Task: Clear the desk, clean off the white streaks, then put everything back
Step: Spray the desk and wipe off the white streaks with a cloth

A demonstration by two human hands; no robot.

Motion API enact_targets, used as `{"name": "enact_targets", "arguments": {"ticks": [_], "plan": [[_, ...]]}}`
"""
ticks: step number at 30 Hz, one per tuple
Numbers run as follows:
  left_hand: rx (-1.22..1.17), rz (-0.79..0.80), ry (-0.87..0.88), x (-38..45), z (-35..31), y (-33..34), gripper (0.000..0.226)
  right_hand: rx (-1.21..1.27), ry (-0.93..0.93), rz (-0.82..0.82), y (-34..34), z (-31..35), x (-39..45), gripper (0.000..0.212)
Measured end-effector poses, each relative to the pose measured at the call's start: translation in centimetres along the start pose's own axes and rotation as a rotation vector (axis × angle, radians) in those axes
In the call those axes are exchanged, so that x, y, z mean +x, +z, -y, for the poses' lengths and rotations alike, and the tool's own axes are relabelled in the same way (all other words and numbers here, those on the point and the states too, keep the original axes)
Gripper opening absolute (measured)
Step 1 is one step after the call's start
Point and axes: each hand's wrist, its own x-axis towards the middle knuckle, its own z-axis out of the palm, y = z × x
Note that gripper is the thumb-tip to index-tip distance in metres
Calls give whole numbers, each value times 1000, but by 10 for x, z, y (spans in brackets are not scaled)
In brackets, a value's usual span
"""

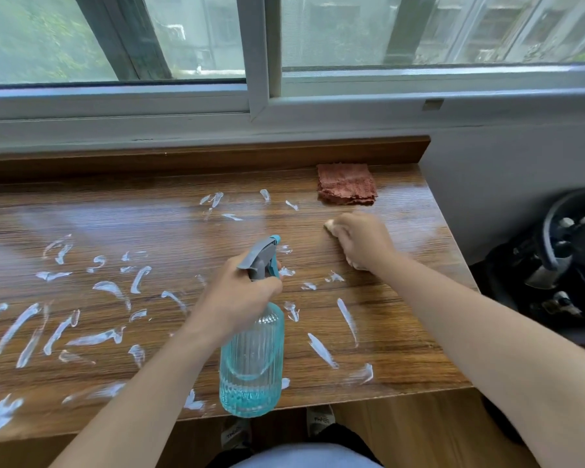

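Step in hand: cleaning, by the look of it. The desk (402, 332) is already cleared of its usual things and the wiping is under way.
Left hand (237, 298): fingers curled round the neck of the spray bottle (252, 359), just under the grey trigger head, nozzle pointing away from the person. The bottle hangs below the grip, its base level with the near desk edge; whether it rests on the wood I cannot tell.
Right hand (362, 239): fingers bunched down on a pale sponge or pad (331, 228), pressing it to the wood. Only a corner pokes out ahead of the knuckles.
White streaks (108, 288): thickest well to the left of the bottle grip, with a scatter between the two hands and a few just nearer than the wiping hand. The wood right around that hand looks clean.
Folded cloth (347, 184): reddish, lying beyond the right hand near the back ledge, untouched.
Next move calls for: my read is a spray over the marks between the hands, then the pad dragged leftward under firm pressure.
Still to do: most streaks, then putting things back.
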Motion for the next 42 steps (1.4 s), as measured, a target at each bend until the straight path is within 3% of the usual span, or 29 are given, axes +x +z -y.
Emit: {"name": "enact_targets", "arguments": {"ticks": [2,4,6,10,12,17,19,23,25,29,31,37,42], "plan": [[0,-6,5,1,1,2,38,53,-84,48,3,8,-23,16],[4,-2,10,1,1,2,39,66,-260,230,-1,16,-62,15],[15,7,14,1,1,3,38,14,-326,308,-11,13,-82,18],[0,21,2,3,-2,5,38,-84,11,170,-24,-8,-41,15],[-34,30,3,3,-4,6,43,-72,76,83,-21,-4,-31,16],[-19,27,46,4,-5,9,36,35,-281,354,-19,22,-90,13],[-40,46,39,6,-4,10,27,-23,-234,318,-25,10,-83,16],[-90,77,26,7,-4,14,27,-58,117,80,-19,-13,-44,17],[-87,78,27,7,-4,16,24,-9,87,15,-9,-7,-52,18],[-85,91,23,7,-5,20,36,90,-244,259,-10,6,-105,23],[-75,99,27,6,-8,21,35,52,-286,284,-17,-2,-105,22],[-59,75,33,7,-9,21,38,215,53,-10,-27,-25,-55,30],[-87,14,46,7,-6,22,10,92,-40,88,-17,-46,-39,42]]}}
